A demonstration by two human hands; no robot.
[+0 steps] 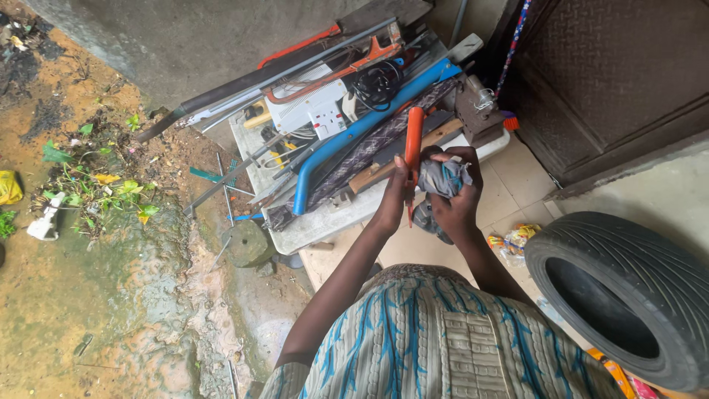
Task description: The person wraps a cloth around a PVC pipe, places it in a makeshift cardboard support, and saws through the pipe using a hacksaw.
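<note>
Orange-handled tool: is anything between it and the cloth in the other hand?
Nothing visible. The left hand holds the orange-handled tool upright, right beside the grey cloth bunched in the right hand, above the cluttered table.

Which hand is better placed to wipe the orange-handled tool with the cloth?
Probably the right hand: it already grips the bunched grey cloth beside the orange-handled tool, which the left hand holds upright.

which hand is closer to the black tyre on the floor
Right. The right hand, bunching a grey cloth, is on the side toward the tyre; the left hand, gripping the orange-handled tool, sits farther from it.
</note>
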